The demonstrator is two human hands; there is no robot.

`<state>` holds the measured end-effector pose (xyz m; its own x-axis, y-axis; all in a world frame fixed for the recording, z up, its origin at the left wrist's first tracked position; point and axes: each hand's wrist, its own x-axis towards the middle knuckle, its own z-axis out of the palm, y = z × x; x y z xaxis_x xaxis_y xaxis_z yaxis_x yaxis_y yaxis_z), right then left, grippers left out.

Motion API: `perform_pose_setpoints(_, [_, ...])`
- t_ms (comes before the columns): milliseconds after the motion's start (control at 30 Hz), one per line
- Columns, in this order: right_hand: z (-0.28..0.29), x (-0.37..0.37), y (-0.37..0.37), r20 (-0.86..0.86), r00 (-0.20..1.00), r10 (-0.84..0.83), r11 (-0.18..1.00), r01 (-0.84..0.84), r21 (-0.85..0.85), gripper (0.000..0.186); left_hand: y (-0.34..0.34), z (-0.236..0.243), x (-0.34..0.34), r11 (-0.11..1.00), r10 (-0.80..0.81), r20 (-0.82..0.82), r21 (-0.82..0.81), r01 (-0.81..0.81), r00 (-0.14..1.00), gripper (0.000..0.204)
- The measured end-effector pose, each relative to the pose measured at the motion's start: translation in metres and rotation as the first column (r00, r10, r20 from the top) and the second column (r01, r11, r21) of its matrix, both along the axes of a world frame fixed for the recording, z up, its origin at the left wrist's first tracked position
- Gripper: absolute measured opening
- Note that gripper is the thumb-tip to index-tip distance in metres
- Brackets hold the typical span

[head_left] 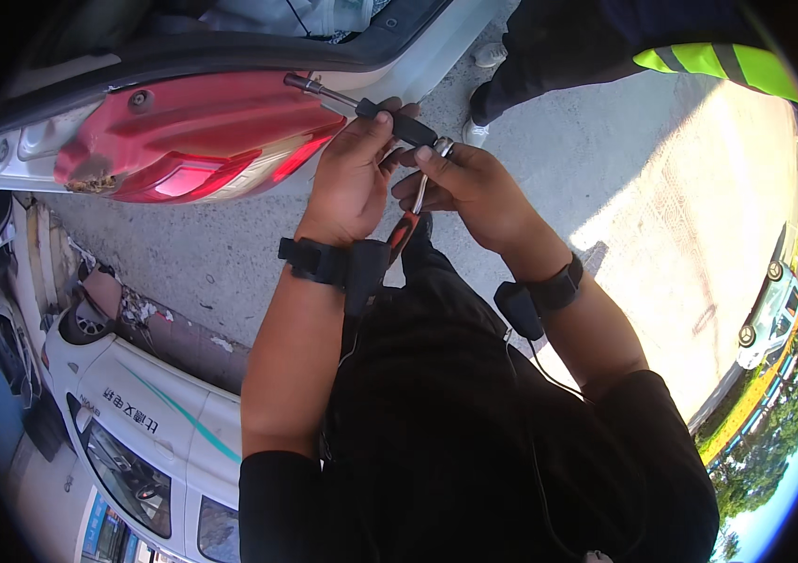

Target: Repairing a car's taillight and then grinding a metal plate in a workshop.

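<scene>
My left hand [352, 174] is closed on a socket driver with a dark handle [408, 127] and a long metal shaft [324, 89], whose tip lies over a red tail-light assembly [174, 131] on the vehicle. My right hand [469, 192] grips a ratchet wrench with a red and black handle [402, 235], its steel head at the rear end of the driver's handle. Both wrists carry black strapped devices. The hands are close together above my body, and some fingertips are hidden behind the tools.
An open vehicle body edge [427, 47] runs along the top. Another person's dark-trousered leg [549, 66] and hi-vis garment [718, 66] are at upper right. A white car [136, 413] stands lower left, with debris along a kerb. Another car [765, 310] is far right.
</scene>
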<state>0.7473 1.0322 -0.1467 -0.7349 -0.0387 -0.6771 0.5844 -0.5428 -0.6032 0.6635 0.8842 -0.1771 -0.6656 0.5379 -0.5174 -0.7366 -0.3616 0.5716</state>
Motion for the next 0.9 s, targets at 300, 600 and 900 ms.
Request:
perform_pose_setpoints(300, [-0.009,0.008,-0.011,-0.215,0.962,0.17,0.784,0.0,0.621,0.03,-0.002,0.004,-0.004,0.999,0.034,0.065,-0.012,-0.034,0.997,0.027])
perform_pose_setpoints(600, [-0.003,0.007,-0.012,-0.136,0.985,0.104,0.84,-0.014,0.543,0.029,-0.001,0.009,-0.009,0.999,-0.022,0.032,-0.03,0.023,0.999,0.034])
perform_pose_setpoints(900, [-0.013,0.004,-0.003,-0.129,0.955,0.266,0.818,-0.153,0.554,0.03,-0.003,0.005,-0.007,0.998,-0.039,-0.021,-0.054,0.038,0.999,0.032])
